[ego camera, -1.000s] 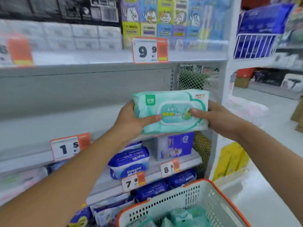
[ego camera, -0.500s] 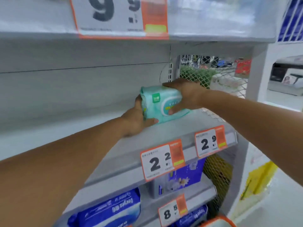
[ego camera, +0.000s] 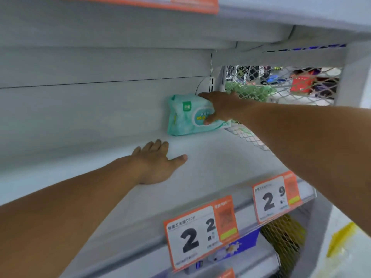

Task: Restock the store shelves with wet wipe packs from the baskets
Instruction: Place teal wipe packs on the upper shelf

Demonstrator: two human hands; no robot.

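1. My left hand has let go of the wet wipe pack; it now lies flat and relaxed on the shelf, well short of the pack.
2. My right hand alone grasps the pack, thumb on its front, fingers over the top.
3. The pack is down at the back wall, so this one is nearly placed.
4. Pack: mint green, soft, standing on edge, label facing me.

Grey metal shelving, wire-mesh side panel.
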